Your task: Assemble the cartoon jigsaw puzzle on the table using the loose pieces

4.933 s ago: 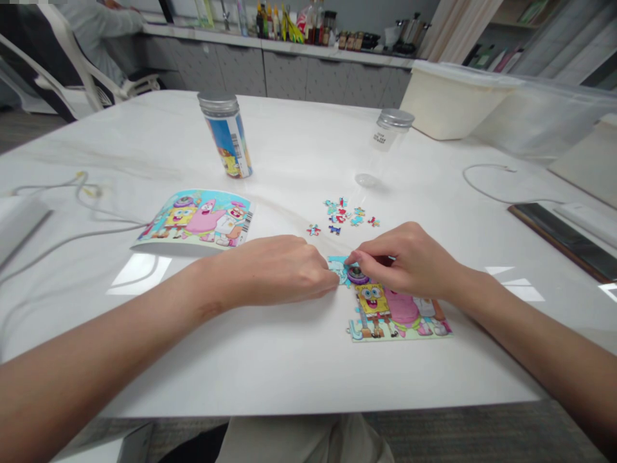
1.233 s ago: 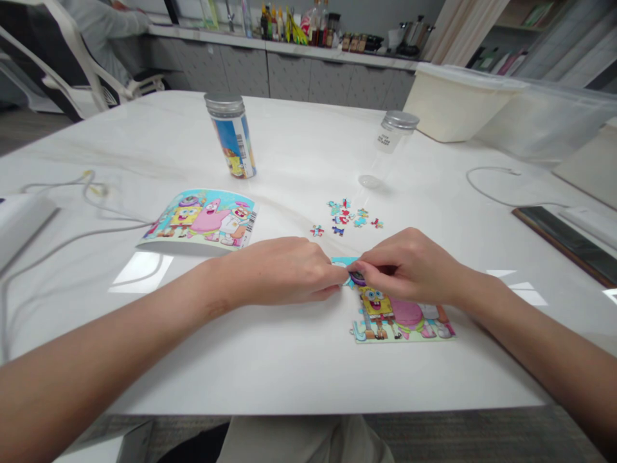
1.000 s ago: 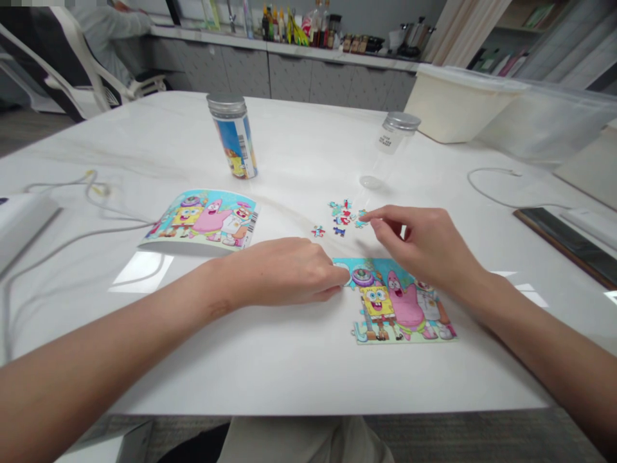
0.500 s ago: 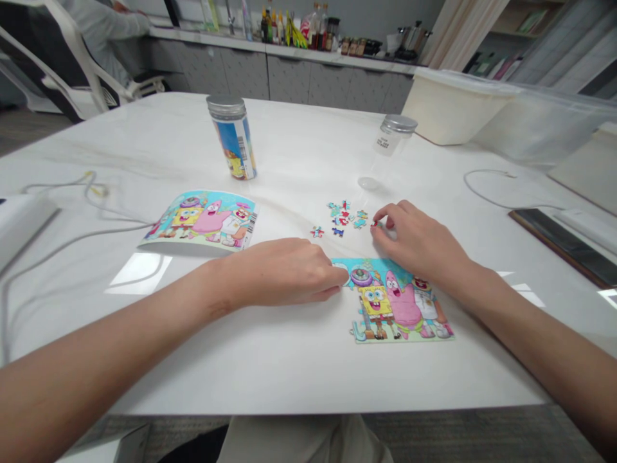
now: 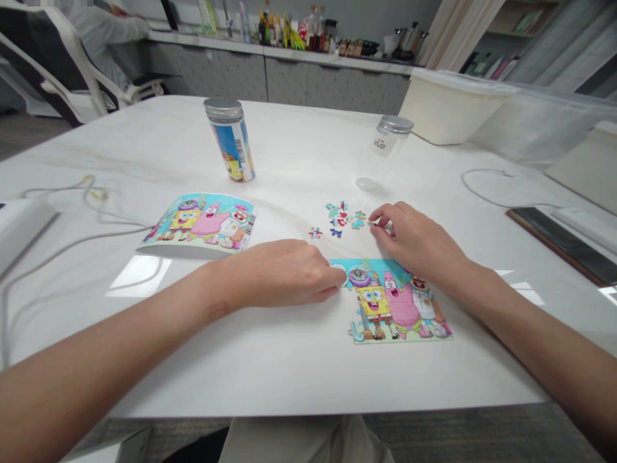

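A partly joined cartoon puzzle (image 5: 402, 305) lies flat near the table's front edge. At its upper left corner, my left hand (image 5: 294, 273) is closed, its fingertips on the puzzle's edge; whether a piece is under them is hidden. My right hand (image 5: 409, 235) is just above the puzzle, thumb and forefinger pinching a small puzzle piece (image 5: 373, 224). Several loose pieces (image 5: 339, 218) form a small group left of that hand, with a red and blue piece (image 5: 315, 233) apart from them. To the left, a curved picture sheet (image 5: 207, 222) shows the same cartoon.
Behind stand a jar with a cartoon label (image 5: 234, 145) and a clear jar with a metal lid (image 5: 388, 145). Plastic bins (image 5: 453, 106) are at the back right, a dark phone-like object (image 5: 562, 241) at right. Cables (image 5: 91, 235) run at left. A person's sleeve shows far back left.
The piece between my right fingertips has turned slightly, showing less red. My left hand stays in place; the whole view has shifted a little.
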A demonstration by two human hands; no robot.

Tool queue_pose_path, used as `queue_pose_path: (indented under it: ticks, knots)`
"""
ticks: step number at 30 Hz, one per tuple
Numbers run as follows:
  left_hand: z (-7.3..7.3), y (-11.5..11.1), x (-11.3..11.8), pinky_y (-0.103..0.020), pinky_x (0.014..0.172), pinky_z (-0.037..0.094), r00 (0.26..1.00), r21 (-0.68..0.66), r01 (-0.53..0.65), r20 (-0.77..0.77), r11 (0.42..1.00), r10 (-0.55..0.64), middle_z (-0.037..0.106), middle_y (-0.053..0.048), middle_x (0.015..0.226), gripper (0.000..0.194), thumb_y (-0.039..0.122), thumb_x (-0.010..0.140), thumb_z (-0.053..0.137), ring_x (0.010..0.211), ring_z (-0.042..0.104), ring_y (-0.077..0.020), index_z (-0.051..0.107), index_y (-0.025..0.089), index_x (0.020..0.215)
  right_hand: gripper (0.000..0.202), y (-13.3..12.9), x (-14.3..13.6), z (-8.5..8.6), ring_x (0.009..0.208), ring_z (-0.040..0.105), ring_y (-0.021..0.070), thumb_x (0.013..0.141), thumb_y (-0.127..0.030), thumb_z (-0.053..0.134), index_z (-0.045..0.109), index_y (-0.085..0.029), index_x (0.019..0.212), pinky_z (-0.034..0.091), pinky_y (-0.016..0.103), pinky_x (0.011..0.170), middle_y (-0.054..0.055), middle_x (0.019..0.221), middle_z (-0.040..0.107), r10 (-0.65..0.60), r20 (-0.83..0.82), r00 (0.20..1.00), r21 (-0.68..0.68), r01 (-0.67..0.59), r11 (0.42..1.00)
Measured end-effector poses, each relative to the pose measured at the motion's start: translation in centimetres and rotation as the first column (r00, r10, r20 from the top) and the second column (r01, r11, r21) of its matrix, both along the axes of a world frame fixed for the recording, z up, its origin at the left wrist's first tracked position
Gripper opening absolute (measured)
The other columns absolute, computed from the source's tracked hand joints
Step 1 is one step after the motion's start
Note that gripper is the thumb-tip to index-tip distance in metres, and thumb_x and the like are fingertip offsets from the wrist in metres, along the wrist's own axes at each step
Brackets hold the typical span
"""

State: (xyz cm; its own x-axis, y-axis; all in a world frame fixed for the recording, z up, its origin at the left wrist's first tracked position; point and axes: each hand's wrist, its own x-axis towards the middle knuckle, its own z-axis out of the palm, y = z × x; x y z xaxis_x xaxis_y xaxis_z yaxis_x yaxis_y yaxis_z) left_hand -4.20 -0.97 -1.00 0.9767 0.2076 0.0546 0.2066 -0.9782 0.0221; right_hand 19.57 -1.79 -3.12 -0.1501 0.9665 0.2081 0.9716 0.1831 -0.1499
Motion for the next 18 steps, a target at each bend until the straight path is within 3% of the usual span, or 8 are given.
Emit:
queue_pose_path:
  ticks: [8,18]
  knots:
    - [-0.15,0.05,-0.09,-0.028,0.045,0.025,1.000,-0.005,0.001,0.001,1.000,-0.001,0.059,0.001,0.058,0.018,0.017,0.091,0.047,0.046,0.045,-0.0097,0.062,0.016,0.081,0.027,0.14,0.24,-0.36,0.078,0.062,0.0211,0.090,-0.028,0.049,0.064,-0.020,0.111,0.047,0.036,0.071,0.008,0.101,0.062,0.071,-0.106,0.992,0.009,-0.070,0.997]
    - [-0.26,-0.09,-0.14,-0.031,0.043,0.021,0.999,0.071,0.004,0.044,0.997,-0.007,0.058,0.004,0.055,0.015,0.020,0.090,0.053,0.043,0.044,-0.0091,0.061,0.017,0.077,0.026,0.38,0.06,-0.44,0.069,0.059,0.0171,0.087,-0.028,0.053,0.069,-0.020,0.105,0.049,0.033,0.069,0.007,0.096,0.061,0.106,-0.211,0.972,0.013,-0.106,0.994]
